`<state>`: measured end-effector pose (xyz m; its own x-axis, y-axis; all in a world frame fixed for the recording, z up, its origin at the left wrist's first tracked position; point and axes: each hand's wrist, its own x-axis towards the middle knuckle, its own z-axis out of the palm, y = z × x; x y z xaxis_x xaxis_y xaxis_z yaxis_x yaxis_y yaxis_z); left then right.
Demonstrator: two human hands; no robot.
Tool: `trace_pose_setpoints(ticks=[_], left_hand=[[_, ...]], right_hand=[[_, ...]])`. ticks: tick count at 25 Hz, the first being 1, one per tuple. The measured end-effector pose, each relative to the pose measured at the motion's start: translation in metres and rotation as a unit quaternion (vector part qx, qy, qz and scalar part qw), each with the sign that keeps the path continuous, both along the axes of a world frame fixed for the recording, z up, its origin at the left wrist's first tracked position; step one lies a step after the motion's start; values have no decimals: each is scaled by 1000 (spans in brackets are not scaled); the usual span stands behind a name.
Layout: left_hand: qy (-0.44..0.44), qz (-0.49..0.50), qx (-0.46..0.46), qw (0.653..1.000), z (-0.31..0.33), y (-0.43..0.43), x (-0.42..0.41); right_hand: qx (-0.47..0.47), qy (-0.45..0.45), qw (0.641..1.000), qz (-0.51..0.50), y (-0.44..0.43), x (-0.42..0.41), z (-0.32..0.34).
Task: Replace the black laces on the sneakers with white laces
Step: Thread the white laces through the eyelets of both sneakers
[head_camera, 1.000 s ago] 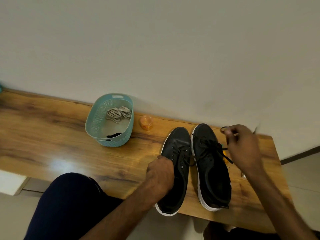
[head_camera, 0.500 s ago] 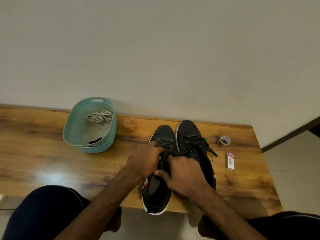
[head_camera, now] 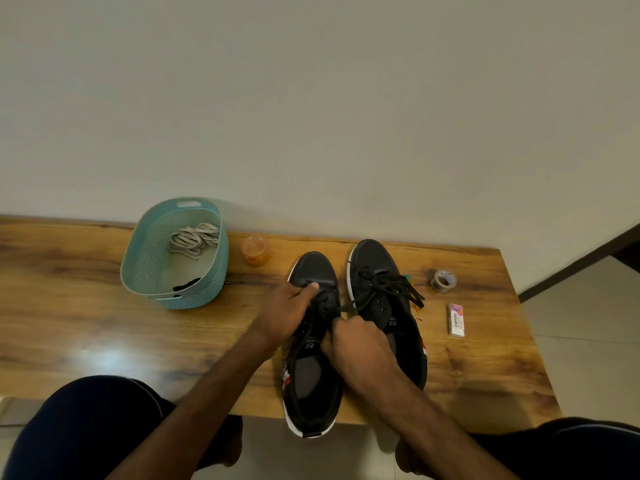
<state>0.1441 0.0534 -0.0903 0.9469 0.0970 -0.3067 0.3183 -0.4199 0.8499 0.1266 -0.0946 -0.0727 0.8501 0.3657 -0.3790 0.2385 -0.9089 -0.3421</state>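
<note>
the left sneaker (head_camera: 313,268) lies on the tabletop (head_camera: 104,323), toe toward the wall, heel hanging over the near edge. the left hand (head_camera: 287,313) grips it across the front, thumb pressed on the toe. the right hand (head_camera: 360,344) sits just above the tongue, its fingers (head_camera: 341,327) curled and pinching the black lace (head_camera: 332,310), which runs from the eyelets into them. the right sneaker (head_camera: 377,261) lies just beside it, laced in black. white laces (head_camera: 194,237) lie in the basket (head_camera: 194,296), well off to the left.

An orange jar (head_camera: 256,250), tape roll (head_camera: 443,280) and eraser (head_camera: 457,320) (labelled camlin) — on the table (head_camera: 69,306).
</note>
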Motion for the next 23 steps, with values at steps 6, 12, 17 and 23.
trace_pose_setpoints(ticks=[6,12,17,23], left_hand=[[-80,-101,355,926,4,4,-2],[-61,-243,338,907,18,11,2],[-79,-132,356,922,30,21,7],[-22,-58,499,864,31,43,2]], right_hand=[[-6,-34,999,10,4,-7,-2],[-2,-30,999,11,6,-4,-5],[10,-10,999,-29,5,-2,-4],[21,-2,999,-42,4,-2,-5]])
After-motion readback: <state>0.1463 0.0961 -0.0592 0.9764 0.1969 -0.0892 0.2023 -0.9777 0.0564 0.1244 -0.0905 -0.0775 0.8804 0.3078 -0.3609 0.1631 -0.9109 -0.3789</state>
